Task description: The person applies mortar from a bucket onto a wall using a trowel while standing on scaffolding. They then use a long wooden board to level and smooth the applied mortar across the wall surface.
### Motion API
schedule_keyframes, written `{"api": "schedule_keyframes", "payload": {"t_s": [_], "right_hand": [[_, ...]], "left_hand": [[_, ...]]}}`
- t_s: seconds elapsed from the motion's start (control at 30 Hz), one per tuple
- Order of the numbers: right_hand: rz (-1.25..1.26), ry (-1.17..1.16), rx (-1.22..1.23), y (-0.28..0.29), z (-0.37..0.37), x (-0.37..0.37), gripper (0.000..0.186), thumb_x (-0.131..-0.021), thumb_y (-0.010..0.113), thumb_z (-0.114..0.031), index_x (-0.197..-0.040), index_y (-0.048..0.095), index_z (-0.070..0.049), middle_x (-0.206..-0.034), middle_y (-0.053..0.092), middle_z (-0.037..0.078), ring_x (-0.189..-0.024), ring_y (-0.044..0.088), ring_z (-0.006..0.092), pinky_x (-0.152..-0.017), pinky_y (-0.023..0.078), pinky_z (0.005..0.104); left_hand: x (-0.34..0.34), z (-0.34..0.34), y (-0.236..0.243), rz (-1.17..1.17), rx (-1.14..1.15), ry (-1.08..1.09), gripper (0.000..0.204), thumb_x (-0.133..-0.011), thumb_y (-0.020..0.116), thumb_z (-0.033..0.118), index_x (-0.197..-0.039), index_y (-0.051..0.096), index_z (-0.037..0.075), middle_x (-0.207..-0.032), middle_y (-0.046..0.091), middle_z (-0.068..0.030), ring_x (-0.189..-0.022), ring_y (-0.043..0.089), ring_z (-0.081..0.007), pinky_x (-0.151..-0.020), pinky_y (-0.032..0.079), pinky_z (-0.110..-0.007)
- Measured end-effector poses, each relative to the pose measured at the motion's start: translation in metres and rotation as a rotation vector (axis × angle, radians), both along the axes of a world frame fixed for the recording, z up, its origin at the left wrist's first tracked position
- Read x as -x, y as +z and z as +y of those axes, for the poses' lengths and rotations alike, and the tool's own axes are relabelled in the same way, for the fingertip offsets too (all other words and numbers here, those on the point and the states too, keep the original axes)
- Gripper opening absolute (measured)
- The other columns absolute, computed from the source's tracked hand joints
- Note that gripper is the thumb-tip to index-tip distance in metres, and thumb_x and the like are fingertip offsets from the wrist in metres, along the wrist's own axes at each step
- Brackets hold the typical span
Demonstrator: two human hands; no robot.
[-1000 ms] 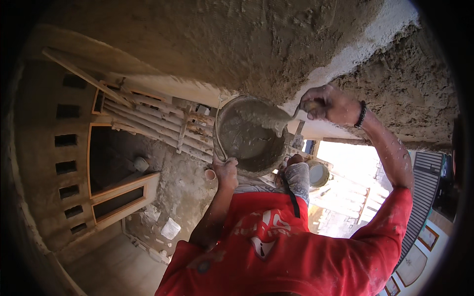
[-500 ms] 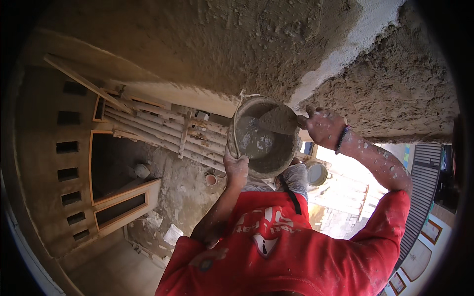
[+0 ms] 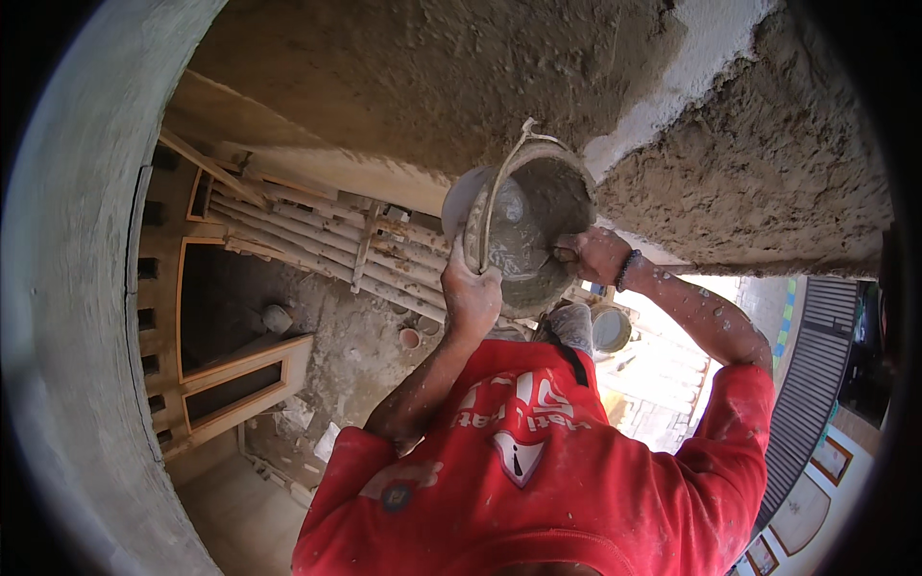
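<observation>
My left hand (image 3: 471,293) grips a mortar-stained bucket (image 3: 538,192) at its left side, by the handle and rim, and holds it tilted. Inside is wet grey mortar. My right hand (image 3: 600,252), wearing a dark beaded bracelet, is closed around a trowel handle (image 3: 565,254) at the bucket's right side. The trowel's blade is hard to make out among the mortar. Rough plastered surface (image 3: 730,182) with a pale strip (image 3: 653,91) lies just beyond the bucket.
Long poles (image 3: 307,250) form scaffolding below me. A grey curved edge (image 3: 77,288) fills the far left. Further down are a wooden frame (image 3: 235,389), a second bucket (image 3: 610,331), a small pot (image 3: 409,338) and a ribbed metal gate (image 3: 812,365).
The bucket has risen in the picture and tilted, with my left hand moving up with it. My right hand has dropped down and inward with the trowel. The grey left edge has come into view.
</observation>
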State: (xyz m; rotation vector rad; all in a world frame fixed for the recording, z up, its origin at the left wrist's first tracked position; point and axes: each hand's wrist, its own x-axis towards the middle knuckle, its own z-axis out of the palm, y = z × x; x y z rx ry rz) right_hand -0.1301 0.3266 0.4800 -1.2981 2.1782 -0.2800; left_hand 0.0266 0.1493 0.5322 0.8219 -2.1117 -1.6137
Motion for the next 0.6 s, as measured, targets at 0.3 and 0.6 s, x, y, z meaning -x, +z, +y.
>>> {"api": "schedule_keyframes", "payload": {"t_s": [0.3,0.6], "right_hand": [[-0.112,-0.078,0.345,0.06,-0.017,0.009,0.04,-0.075,0.063,-0.015,-0.113,0.058,-0.004,-0.102,0.063,0.02,-0.094,0.061,0.0359,-0.083,0.049,0.0405],[0.0,0.114,0.349,0.27,-0.02,0.032,0.035,-0.074,0.07,-0.014,-0.103,0.056,-0.001,-0.092,0.062,0.019,-0.088,0.06,0.0371,-0.073,0.048,0.0415]], "left_hand": [[-0.009,-0.031,-0.004,0.156,-0.429,0.202,0.063,-0.064,0.049,-0.012,-0.126,0.043,-0.004,-0.104,0.056,-0.006,-0.089,0.053,-0.0142,-0.08,0.044,-0.025],[-0.026,-0.048,0.008,0.232,-0.479,0.388,0.068,-0.061,0.048,-0.014,-0.128,0.042,-0.001,-0.113,0.055,-0.0087,-0.098,0.054,-0.0178,-0.087,0.044,-0.027]]}}
